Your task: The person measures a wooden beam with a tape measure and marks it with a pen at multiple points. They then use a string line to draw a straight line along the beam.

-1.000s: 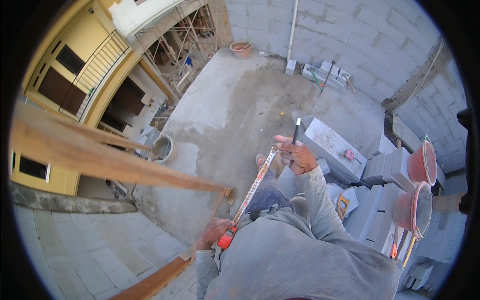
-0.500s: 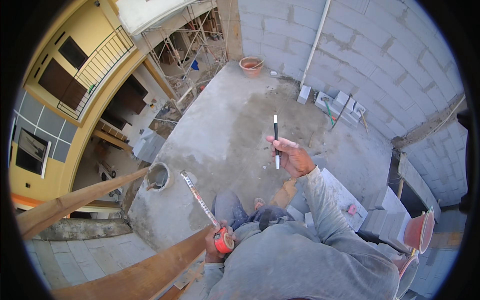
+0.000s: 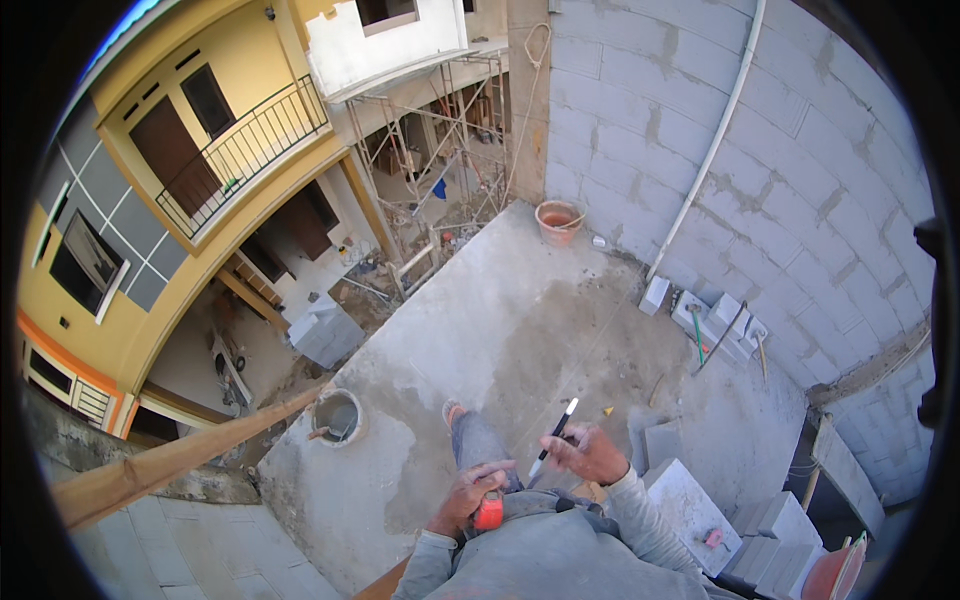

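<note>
My left hand is closed around a red tape measure close to my waist, and no blade shows out of its case. In my right hand a black marker with white ends is pinched between thumb and fingers, slanting up to the right. The two hands are side by side in front of my body, a short way apart. One of my feet is set forward on the concrete floor.
A mortar bucket stands near the slab's left edge, beyond which the ground drops away. A wooden beam crosses at left. Stacked light blocks stand at my right. An orange tub and a block wall lie ahead.
The tape measure's extended blade is no longer seen. My right hand has come down with the marker, now tilted, and my left hand has moved nearer to it. The view has shifted, and one foot is forward.
</note>
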Demonstrator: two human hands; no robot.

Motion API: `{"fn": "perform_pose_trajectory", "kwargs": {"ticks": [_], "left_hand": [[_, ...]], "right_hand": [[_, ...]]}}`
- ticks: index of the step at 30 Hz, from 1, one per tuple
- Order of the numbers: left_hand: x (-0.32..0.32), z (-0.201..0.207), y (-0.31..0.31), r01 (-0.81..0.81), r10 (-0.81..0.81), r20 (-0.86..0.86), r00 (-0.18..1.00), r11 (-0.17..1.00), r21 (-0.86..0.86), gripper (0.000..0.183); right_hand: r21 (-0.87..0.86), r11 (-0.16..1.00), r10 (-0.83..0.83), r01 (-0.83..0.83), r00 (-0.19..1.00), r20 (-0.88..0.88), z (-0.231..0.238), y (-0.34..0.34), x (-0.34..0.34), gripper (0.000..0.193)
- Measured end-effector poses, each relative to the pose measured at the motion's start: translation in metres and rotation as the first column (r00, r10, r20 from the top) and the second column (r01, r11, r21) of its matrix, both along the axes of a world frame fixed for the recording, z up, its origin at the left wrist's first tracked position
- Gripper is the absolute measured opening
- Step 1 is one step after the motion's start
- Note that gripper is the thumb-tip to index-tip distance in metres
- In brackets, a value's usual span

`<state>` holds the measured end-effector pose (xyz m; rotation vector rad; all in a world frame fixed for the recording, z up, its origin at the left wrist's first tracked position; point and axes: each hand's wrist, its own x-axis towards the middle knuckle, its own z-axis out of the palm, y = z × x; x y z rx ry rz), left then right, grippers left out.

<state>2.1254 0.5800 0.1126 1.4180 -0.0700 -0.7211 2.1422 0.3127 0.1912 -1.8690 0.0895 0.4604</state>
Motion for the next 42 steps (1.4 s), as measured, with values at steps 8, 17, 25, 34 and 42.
{"fn": "perform_pose_trajectory", "kwargs": {"ticks": [8,17,25,34,42], "left_hand": [[0.161,-0.004,0.024,0.105,-0.129,0.222,0.966,0.988,0.116,0.046],[0.269,0.014,0.146,-0.329,0.333,-0.022,0.943,0.938,0.107,0.041],[0.281,0.031,0.190,-0.641,0.653,0.006,0.758,0.742,0.198,0.040],[0.233,0.040,0.212,-0.831,0.690,0.464,0.555,0.443,0.336,0.022],[0.376,0.075,0.208,-0.907,0.573,0.715,0.401,0.141,0.396,0.036]], "right_hand": [[-0.244,0.966,0.177,-0.084,0.905,0.388,-0.053,0.096,0.170,0.038],[0.161,0.976,0.136,-0.148,0.987,0.081,-0.059,0.248,0.333,0.048],[0.099,0.936,0.325,-0.338,0.937,0.128,-0.109,0.349,0.381,0.050],[0.308,0.890,0.276,-0.335,0.936,0.220,-0.096,0.387,0.639,0.031],[-0.172,0.265,0.799,-0.949,0.116,0.589,-0.026,0.382,0.625,0.038]]}}
